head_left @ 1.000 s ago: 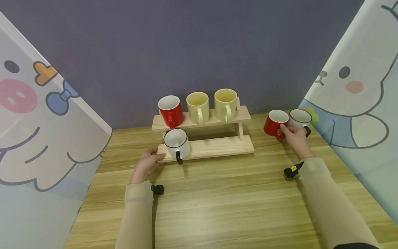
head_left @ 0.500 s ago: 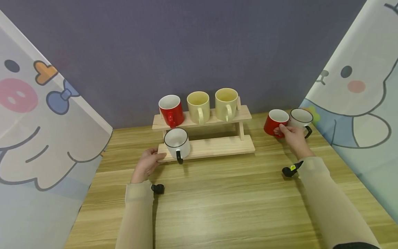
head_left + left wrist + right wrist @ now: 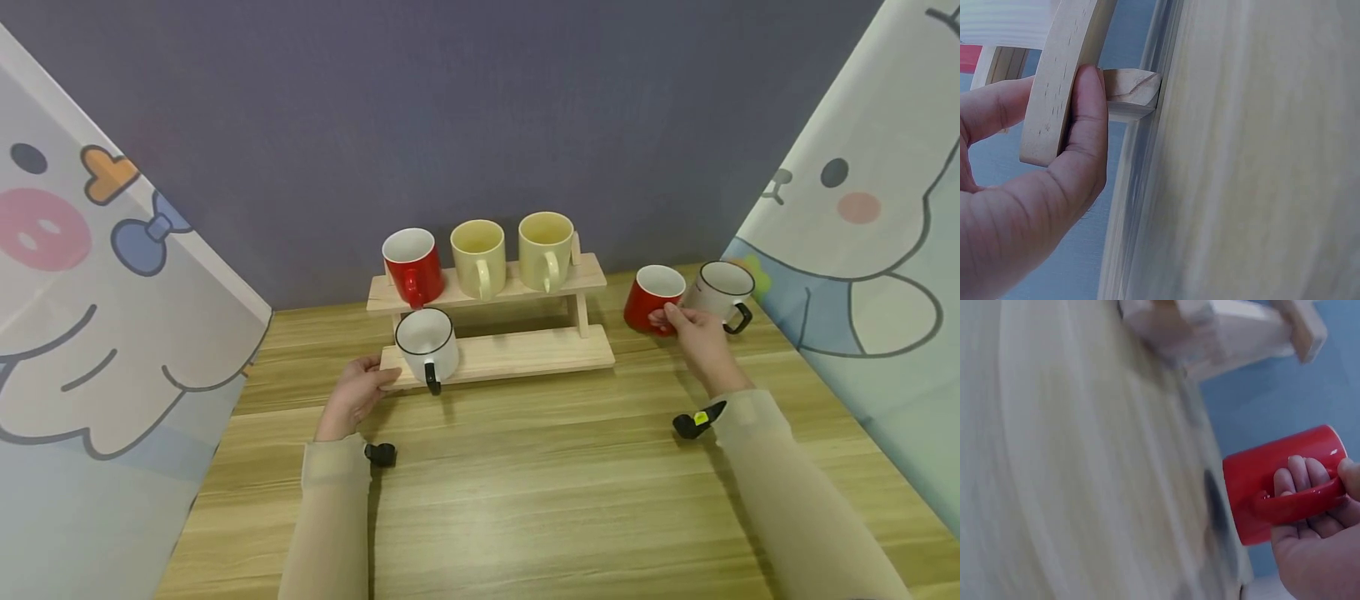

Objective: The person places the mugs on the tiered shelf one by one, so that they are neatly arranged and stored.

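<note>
My right hand [image 3: 703,343] grips a red mug [image 3: 647,307] with a white inside; in the right wrist view the fingers pass through the handle [image 3: 1304,505] of that mug, which looks slightly raised off the table. Beside it stands a white mug [image 3: 720,287] with a black rim and handle. At the left end of the two-tier wooden rack [image 3: 525,354], my left hand [image 3: 356,396] pinches the lower board [image 3: 1054,94] between thumb and fingers. Close to that hand, another black-rimmed white mug [image 3: 429,343] stands on the lower tier.
The rack's upper tier carries a red mug [image 3: 416,271] and two yellow mugs [image 3: 478,260], handles facing forward. A dark wall [image 3: 480,108] rises behind the wooden table [image 3: 487,483]. Cartoon-printed panels [image 3: 862,250] border both sides.
The red mug in my right hand has shifted slightly left, away from the white mug beside it. My left hand keeps its hold on the rack.
</note>
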### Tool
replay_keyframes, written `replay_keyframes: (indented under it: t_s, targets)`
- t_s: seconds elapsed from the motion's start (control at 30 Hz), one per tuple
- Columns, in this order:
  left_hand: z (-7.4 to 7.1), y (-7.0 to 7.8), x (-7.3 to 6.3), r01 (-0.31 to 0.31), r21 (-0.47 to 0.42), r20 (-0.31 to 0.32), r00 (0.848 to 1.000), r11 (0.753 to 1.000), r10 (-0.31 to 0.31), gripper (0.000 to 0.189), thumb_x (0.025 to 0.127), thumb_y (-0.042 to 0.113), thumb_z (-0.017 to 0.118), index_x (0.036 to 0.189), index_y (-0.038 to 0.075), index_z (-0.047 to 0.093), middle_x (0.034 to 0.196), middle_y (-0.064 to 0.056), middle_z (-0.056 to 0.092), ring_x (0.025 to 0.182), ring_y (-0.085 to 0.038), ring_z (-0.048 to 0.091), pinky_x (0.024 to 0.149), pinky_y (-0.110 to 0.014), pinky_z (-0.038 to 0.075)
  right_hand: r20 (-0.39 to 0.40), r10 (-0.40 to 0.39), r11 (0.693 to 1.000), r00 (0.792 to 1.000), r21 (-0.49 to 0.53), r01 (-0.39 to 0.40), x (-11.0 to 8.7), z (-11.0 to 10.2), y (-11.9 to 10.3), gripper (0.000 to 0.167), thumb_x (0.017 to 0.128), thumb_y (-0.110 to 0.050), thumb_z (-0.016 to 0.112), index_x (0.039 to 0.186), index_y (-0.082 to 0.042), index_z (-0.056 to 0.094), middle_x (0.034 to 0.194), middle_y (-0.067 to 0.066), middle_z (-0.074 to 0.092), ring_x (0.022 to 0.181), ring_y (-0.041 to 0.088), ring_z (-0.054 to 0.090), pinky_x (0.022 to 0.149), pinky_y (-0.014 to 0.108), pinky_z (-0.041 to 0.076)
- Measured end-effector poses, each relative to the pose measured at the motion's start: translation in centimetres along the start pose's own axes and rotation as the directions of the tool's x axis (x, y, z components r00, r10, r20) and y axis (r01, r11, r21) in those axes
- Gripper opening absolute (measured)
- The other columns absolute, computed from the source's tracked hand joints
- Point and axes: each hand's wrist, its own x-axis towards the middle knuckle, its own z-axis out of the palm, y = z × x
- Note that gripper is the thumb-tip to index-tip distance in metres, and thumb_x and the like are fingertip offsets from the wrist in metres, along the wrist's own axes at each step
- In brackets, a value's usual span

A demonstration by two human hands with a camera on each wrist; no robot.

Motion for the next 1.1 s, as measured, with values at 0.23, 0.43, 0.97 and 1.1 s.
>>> replay_keyframes:
  t_s: [0.23, 0.43, 0.97, 1.1]
  targets:
    - [0.0, -0.1, 0.1, 0.000, -0.002, 0.006, 1.000, 1.000, 0.000, 0.068, 0.101, 0.005, 0.063, 0.150, -0.018, 0.022, 0.117, -0.014, 0.051, 0.092, -0.013, 0.055, 0.077, -0.023, 0.051, -0.017, -0.019, 0.995, 1.000, 0.102, 0.021, -1.3, 1.0, -1.9, 0.050, 0.107, -0.024, 0.055, 0.120, 0.024, 0.057, 0.096, 0.001, 0.074, 0.093, 0.011, 0.066, 0.083, 0.019, 0.051]
    - [0.1, 0.1, -0.1, -0.002, -0.015, 0.005, 1.000, 1.000, 0.002, 0.066, 0.100, 0.004, 0.064, 0.149, -0.017, 0.025, 0.114, -0.012, 0.054, 0.091, -0.012, 0.057, 0.077, -0.023, 0.052, -0.013, -0.046, 0.991, 0.999, 0.124, 0.047, -2.9, 2.0, -3.9, 0.044, 0.105, -0.026, 0.059, 0.113, 0.017, 0.066, 0.095, 0.002, 0.074, 0.092, 0.012, 0.067, 0.083, 0.020, 0.052]
    - [0.1, 0.0, 0.0, 0.000, -0.004, -0.015, 1.000, 1.000, 0.000, 0.063, 0.099, 0.004, 0.065, 0.147, -0.018, 0.029, 0.111, -0.011, 0.055, 0.088, -0.011, 0.058, 0.075, -0.021, 0.052, 0.025, -0.005, 0.989, 1.000, -0.146, 0.009, -7.7, 4.6, -7.1, 0.052, 0.107, -0.035, 0.054, 0.122, 0.014, 0.065, 0.104, 0.003, 0.075, 0.098, 0.012, 0.066, 0.087, 0.018, 0.050]
    - [0.1, 0.0, 0.0, 0.007, -0.013, -0.019, 1.000, 1.000, -0.008, 0.062, 0.099, 0.003, 0.064, 0.146, -0.017, 0.030, 0.110, -0.011, 0.054, 0.088, -0.011, 0.057, 0.074, -0.021, 0.052, 0.035, -0.008, 0.990, 0.999, -0.142, 0.013, -8.7, 5.7, -7.2, 0.049, 0.107, -0.033, 0.056, 0.121, 0.013, 0.067, 0.103, 0.006, 0.075, 0.097, 0.014, 0.065, 0.087, 0.018, 0.051]
